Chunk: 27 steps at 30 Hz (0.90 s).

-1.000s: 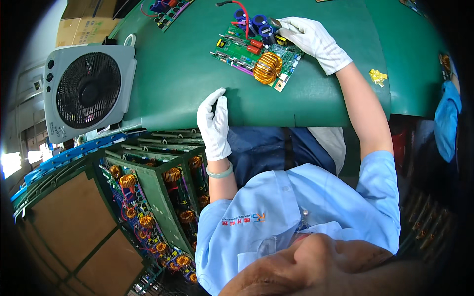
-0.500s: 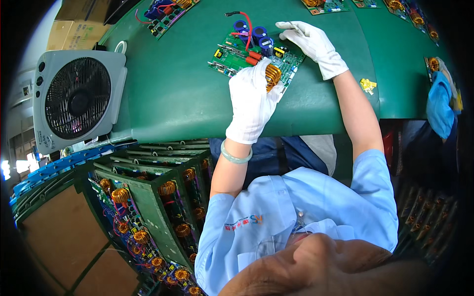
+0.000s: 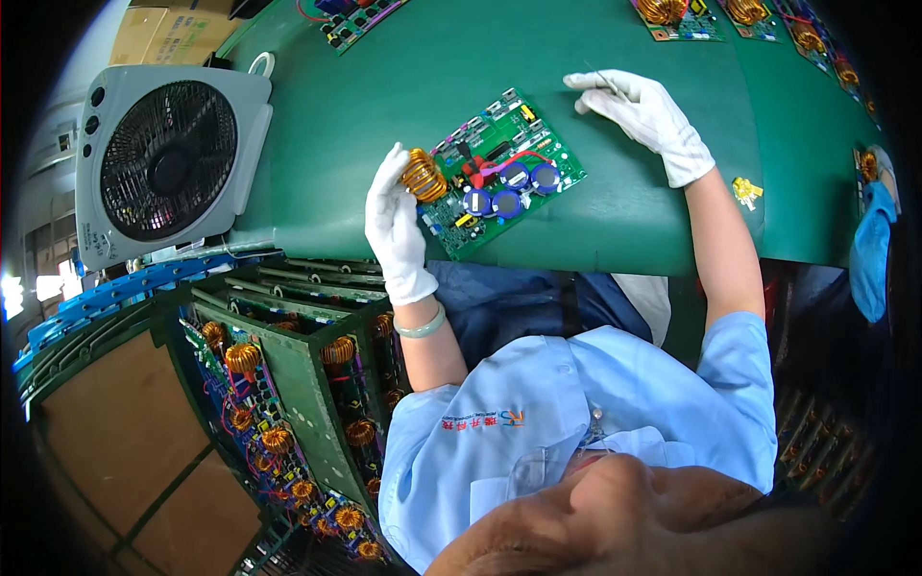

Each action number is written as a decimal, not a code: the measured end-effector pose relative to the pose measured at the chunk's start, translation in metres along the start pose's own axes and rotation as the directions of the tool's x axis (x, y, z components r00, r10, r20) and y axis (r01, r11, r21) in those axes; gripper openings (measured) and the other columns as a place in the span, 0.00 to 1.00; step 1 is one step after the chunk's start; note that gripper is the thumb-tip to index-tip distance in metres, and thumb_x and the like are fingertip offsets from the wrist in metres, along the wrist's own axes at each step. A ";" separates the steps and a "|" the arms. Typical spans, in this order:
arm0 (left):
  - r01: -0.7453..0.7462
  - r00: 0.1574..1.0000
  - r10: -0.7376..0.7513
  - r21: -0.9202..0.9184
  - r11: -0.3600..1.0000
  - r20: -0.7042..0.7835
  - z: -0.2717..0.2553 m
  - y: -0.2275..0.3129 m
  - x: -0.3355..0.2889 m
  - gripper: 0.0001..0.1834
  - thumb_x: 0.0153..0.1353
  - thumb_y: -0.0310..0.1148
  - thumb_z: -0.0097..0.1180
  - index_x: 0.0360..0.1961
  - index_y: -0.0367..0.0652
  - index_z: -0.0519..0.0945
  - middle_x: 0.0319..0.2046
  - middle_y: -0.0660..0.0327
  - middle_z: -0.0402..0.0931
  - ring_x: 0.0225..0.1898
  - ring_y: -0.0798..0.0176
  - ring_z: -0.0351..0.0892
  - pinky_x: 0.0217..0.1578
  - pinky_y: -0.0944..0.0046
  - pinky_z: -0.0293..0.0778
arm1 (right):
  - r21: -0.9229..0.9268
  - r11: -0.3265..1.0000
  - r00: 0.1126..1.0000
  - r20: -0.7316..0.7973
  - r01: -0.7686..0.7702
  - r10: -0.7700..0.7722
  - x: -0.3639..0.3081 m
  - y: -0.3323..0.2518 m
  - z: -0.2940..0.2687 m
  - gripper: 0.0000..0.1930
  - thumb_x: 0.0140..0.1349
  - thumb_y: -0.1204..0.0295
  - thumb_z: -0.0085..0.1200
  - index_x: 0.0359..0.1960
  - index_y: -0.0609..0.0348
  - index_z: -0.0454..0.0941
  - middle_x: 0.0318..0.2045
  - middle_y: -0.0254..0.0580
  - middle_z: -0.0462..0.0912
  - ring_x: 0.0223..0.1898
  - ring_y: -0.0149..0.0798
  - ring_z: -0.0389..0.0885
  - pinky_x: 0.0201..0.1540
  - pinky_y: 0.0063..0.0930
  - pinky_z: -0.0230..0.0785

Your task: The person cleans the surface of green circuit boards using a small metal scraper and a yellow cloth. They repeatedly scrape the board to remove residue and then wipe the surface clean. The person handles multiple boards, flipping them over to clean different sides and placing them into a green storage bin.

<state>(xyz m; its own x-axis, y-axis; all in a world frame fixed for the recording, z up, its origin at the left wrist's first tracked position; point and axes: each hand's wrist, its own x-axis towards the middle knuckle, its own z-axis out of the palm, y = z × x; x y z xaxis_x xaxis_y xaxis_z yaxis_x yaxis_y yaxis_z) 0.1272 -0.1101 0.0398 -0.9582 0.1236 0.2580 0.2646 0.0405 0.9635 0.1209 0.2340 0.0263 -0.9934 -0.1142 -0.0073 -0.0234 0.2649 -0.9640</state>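
A green circuit board [image 3: 552, 154] lies tilted on the green table, carrying blue capacitors [image 3: 507, 204], red parts and a copper-wound coil [image 3: 423, 176] at its left corner. My left hand [image 3: 394, 226], in a white glove, is at that corner with its fingers against the coil, gripping the board there; the thumb is mostly hidden. To the right of the board, my right hand [image 3: 642, 117], also gloved, hovers apart from it. Its fingers are closed on a thin metal tool [image 3: 611, 86], too slender to make out fully.
A grey box fan [image 3: 173, 163] stands at the left. Other boards [image 3: 677, 19] lie along the far edge. Small yellow pieces [image 3: 746, 192] rest right of my right forearm. A green rack [image 3: 288, 384] of boards stands at lower left. Someone's blue sleeve [image 3: 872, 250] shows far right.
The circuit board has been turned round, so its coil now points left and its capacitors face me. My left hand has moved left with the coil; the view has shifted slightly.
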 end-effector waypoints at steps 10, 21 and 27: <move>-0.050 0.984 -0.009 0.319 0.946 0.180 0.007 -0.021 0.007 0.36 0.57 0.22 0.69 0.66 0.35 0.67 0.55 0.55 0.73 0.53 0.62 0.76 0.58 0.61 0.72 | 0.478 0.864 0.889 0.449 -0.157 -0.088 -0.011 -0.035 0.037 0.27 0.62 0.79 0.60 0.65 0.62 0.71 0.57 0.45 0.79 0.57 0.34 0.77 0.58 0.29 0.70; -0.052 0.911 0.136 -0.219 0.974 0.389 0.072 0.047 -0.021 0.22 0.58 0.27 0.63 0.55 0.37 0.77 0.51 0.48 0.79 0.54 0.48 0.78 0.60 0.48 0.69 | 0.386 0.915 0.752 0.636 -0.119 -0.171 -0.016 -0.023 0.003 0.13 0.56 0.71 0.65 0.41 0.67 0.86 0.40 0.45 0.85 0.42 0.35 0.80 0.45 0.27 0.72; 0.073 0.980 -0.016 -0.284 0.956 0.198 0.041 0.029 -0.039 0.12 0.65 0.24 0.52 0.48 0.33 0.78 0.47 0.50 0.80 0.51 0.56 0.80 0.57 0.57 0.72 | 0.334 0.938 0.790 0.597 -0.091 -0.136 -0.021 -0.030 0.001 0.14 0.54 0.71 0.66 0.40 0.65 0.88 0.40 0.46 0.84 0.42 0.37 0.80 0.44 0.28 0.71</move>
<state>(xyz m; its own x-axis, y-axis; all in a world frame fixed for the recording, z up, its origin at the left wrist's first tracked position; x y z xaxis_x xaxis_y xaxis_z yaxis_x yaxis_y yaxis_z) 0.1764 -0.0732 0.0553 -0.9217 0.3172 0.2232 0.1520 -0.2341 0.9603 0.1423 0.2272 0.0552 -0.7151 -0.6982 -0.0338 0.1059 -0.0605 -0.9925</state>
